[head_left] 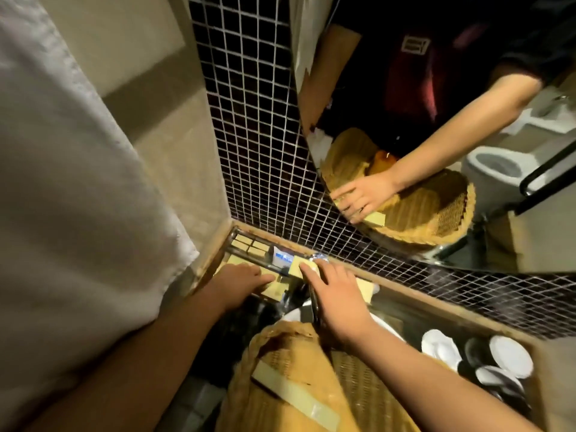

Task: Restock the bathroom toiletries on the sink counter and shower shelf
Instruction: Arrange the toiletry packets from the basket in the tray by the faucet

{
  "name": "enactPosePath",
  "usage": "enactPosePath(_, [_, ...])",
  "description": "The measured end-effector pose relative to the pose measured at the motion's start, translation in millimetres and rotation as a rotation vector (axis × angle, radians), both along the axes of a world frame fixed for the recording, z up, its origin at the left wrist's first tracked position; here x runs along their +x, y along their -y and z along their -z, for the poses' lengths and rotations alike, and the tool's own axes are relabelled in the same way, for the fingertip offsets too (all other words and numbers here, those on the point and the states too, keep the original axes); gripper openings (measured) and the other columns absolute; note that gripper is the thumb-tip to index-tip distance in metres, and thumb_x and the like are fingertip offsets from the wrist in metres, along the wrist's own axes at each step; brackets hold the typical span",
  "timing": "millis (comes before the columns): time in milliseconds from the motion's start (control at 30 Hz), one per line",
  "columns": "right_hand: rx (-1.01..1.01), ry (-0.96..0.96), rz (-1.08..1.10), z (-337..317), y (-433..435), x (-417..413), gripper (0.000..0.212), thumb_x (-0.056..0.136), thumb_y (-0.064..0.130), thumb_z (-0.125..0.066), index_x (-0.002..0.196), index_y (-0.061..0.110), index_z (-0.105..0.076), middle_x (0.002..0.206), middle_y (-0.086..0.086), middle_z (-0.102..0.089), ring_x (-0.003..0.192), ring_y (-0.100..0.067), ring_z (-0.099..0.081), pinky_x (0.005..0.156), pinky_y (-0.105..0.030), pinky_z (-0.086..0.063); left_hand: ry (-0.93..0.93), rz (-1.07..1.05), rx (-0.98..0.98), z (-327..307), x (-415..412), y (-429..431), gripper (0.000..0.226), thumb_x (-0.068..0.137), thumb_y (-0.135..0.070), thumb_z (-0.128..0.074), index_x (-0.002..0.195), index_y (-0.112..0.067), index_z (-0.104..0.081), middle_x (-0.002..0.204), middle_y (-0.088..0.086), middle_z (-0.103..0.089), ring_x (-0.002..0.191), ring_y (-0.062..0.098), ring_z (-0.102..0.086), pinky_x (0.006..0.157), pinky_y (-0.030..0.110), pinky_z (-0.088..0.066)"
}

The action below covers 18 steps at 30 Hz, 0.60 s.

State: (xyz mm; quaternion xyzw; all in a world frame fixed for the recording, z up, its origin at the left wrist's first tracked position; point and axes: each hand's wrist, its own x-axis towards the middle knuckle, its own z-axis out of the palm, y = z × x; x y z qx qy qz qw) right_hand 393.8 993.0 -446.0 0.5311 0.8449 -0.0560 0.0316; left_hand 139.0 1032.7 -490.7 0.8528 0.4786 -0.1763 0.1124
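At the worktop's [402, 310] back left corner, the left hand [246, 283] lies flat, fingers straight, on small cream cardboard boxes [270, 289]. The right hand [338, 296] covers a pale yellow box [296, 265]; I cannot tell whether it grips.

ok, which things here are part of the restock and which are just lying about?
Job: boxes, basket, long packet in it, left hand and right hand on the boxes.
Lying about: towel, cups, mirror.
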Motion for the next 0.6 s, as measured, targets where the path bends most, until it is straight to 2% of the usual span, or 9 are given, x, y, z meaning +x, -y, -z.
enactPosePath(100, [0.005, -0.030, -0.008, 1.8, -7.4, -0.5, 0.096, 0.080, -0.001, -0.069, 0.158, 0.027, -0.019, 0.156, -0.014, -0.029, 0.141, -0.034, -0.028, 0.116, -0.043, -0.025, -0.033, 0.029, -0.014, 6.2, 1.2, -2.3, 0.077, 0.090, -0.014, -0.062, 0.153, -0.039, -0.025, 0.141, 0.004, -0.050, 0.121, 0.027, -0.053, 0.093, 0.038, -0.047])
enactPosePath(200, [0.016, -0.043, -0.036, 6.5, -11.3, -0.4, 0.098, 0.074, -0.007, -0.071, 0.156, 0.025, -0.026, 0.154, -0.015, -0.034, 0.140, -0.036, -0.032, 0.115, -0.044, -0.028, -0.034, -0.009, -0.036, 16.8, 2.5, -5.1, 0.077, 0.092, -0.011, -0.059, 0.153, -0.043, -0.024, 0.155, 0.003, -0.039, 0.133, 0.027, -0.046, 0.101, 0.041, -0.046])
enactPosePath(333, [0.021, -0.038, -0.107, 10.9, -13.1, 1.6, 0.090, 0.074, -0.004, -0.072, 0.153, 0.021, -0.034, 0.149, -0.016, -0.042, 0.134, -0.038, -0.038, 0.111, -0.047, -0.034, -0.026, -0.019, -0.039, 26.5, 5.8, -13.1, 0.069, 0.096, -0.018, -0.055, 0.150, -0.049, -0.025, 0.155, 0.000, -0.039, 0.134, 0.026, -0.045, 0.096, 0.043, -0.046])
enactPosePath(433, [0.007, -0.051, -0.098, 13.5, -13.9, 3.5, 0.086, 0.082, 0.001, -0.071, 0.154, 0.023, -0.030, 0.149, -0.014, -0.039, 0.135, -0.034, -0.036, 0.113, -0.044, -0.031, -0.016, -0.056, -0.054, 36.5, 5.5, -18.5, 0.072, 0.094, -0.017, -0.058, 0.149, -0.050, -0.026, 0.151, 0.001, -0.042, 0.131, 0.025, -0.045, 0.093, 0.042, -0.046])
enactPosePath(600, [0.015, -0.099, -0.036, 14.2, -16.0, 6.0, 0.093, 0.078, 0.003, -0.076, 0.154, 0.023, -0.027, 0.150, -0.011, -0.037, 0.137, -0.030, -0.035, 0.113, -0.041, -0.033, -0.043, -0.065, -0.079, 49.6, -2.9, -21.5, 0.072, 0.096, -0.016, -0.057, 0.150, -0.051, -0.025, 0.150, 0.000, -0.043, 0.133, 0.026, -0.043, 0.094, 0.045, -0.048])
